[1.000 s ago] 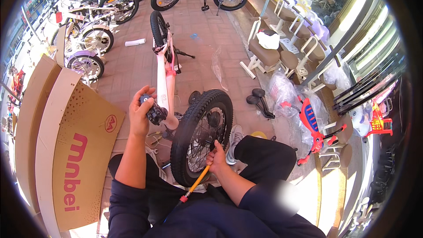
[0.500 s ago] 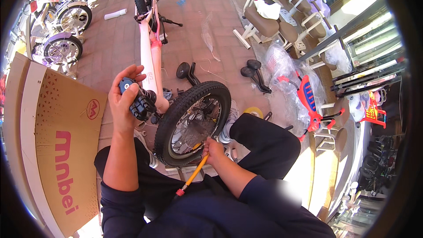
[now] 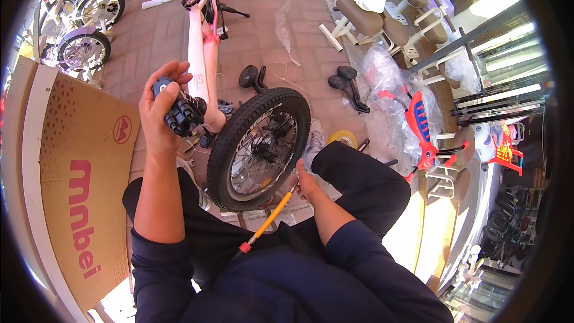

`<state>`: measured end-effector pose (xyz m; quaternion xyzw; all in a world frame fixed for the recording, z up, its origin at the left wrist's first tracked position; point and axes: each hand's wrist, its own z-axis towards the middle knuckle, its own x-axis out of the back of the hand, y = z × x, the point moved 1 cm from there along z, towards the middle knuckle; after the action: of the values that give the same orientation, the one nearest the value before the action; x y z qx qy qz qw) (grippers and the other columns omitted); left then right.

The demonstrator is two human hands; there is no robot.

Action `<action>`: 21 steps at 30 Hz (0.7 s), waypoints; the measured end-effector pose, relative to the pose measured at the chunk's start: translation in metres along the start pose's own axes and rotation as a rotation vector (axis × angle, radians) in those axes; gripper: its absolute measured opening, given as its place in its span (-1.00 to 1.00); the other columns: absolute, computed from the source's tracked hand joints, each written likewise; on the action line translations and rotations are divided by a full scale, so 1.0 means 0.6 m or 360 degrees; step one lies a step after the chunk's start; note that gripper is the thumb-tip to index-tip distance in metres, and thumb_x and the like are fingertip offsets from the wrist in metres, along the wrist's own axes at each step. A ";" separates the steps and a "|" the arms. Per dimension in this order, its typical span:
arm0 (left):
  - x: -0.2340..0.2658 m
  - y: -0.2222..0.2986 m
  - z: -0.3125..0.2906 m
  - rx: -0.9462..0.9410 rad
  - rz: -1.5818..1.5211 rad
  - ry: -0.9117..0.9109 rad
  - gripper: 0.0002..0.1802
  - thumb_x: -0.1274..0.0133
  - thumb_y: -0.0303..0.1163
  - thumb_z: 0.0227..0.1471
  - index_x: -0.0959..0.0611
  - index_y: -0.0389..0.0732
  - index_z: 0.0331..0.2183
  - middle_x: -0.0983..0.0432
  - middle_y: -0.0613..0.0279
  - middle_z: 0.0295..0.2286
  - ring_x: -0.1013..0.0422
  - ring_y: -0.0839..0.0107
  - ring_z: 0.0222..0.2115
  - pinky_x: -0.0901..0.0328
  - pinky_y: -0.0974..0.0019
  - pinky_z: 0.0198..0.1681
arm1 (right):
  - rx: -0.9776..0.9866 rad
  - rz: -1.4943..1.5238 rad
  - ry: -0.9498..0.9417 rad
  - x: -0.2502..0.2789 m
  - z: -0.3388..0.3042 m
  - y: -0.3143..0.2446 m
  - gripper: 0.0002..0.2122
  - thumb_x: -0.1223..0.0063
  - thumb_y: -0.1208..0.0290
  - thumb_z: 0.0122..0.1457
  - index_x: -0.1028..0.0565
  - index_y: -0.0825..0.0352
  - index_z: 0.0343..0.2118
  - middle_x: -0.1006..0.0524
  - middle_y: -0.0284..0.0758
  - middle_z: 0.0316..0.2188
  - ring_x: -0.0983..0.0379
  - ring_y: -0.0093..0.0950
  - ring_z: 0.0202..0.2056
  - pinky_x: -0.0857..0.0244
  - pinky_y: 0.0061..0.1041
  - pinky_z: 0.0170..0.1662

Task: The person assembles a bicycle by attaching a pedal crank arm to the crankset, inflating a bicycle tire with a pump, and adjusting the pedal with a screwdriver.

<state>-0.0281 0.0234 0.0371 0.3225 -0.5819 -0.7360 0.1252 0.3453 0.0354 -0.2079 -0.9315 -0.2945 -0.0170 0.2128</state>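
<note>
My left hand (image 3: 158,104) is wrapped round the black handlebar stem (image 3: 184,113) at the near end of a pink bicycle frame (image 3: 199,72). Below it stands the front wheel (image 3: 216,170), with a knobbly black tyre, spokes and a dark hub. My right hand (image 3: 308,184) is closed beside the wheel's lower right edge, at the metal tip of a yellow hose (image 3: 272,216). A red coupling (image 3: 245,247) joins the hose's other end near my lap. My right fingertips are partly hidden, and the hose tip sits just off the tyre.
A large cardboard box (image 3: 89,191) stands close on my left. Training wheels (image 3: 347,81) lie beyond the wheel, near clear plastic wrapping (image 3: 382,63) and a red and blue toy-like part (image 3: 420,122). Yellow tape (image 3: 343,139) rests by my shoe. Brown-seated chairs (image 3: 359,17) line the right.
My right hand has moved right and slightly up with the hose tip, away from the wheel's rim. My left hand, still on the stem, has shifted slightly left and up.
</note>
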 end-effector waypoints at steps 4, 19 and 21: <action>-0.001 0.006 -0.001 0.0010 -0.0034 0.0002 -0.40 -0.12 -0.30 0.02 -0.47 -0.41 0.07 -0.49 -0.12 -0.02 -0.44 0.24 -0.03 -0.31 0.22 0.10 | -0.0189 0.1130 0.0285 0.032 0.082 0.039 -0.26 0.28 -0.46 0.17 -0.46 0.30 -0.54 -0.15 -0.44 -0.71 -0.04 -0.52 -0.73 0.06 -0.48 -0.64; -0.016 0.015 -0.003 0.0030 0.0122 -0.0077 -0.38 -0.07 -0.25 0.03 -0.47 -0.41 0.08 -0.48 -0.15 -0.01 -0.45 0.21 -0.03 -0.28 0.24 0.10 | 0.0767 -0.1006 0.0405 -0.148 0.118 0.069 -0.51 -0.40 0.16 -0.12 -0.56 0.41 -0.18 -0.64 -0.12 -0.39 -0.63 -0.22 -0.28 -0.48 -0.34 -0.18; -0.020 0.019 -0.003 0.0034 0.0134 -0.0068 -0.38 -0.07 -0.26 0.03 -0.47 -0.42 0.08 -0.49 -0.15 -0.01 -0.45 0.21 -0.03 -0.28 0.25 0.10 | 0.0672 -0.0942 0.0326 -0.141 0.133 0.070 -0.61 -0.40 0.18 -0.11 -0.60 0.38 -0.30 -0.63 -0.18 -0.46 -0.61 -0.31 -0.39 -0.46 -0.39 -0.29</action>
<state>-0.0201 0.0255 0.0519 0.2833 -0.6052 -0.7306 0.1401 0.2911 -0.0088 -0.3096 -0.7353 -0.5250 -0.1097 0.4142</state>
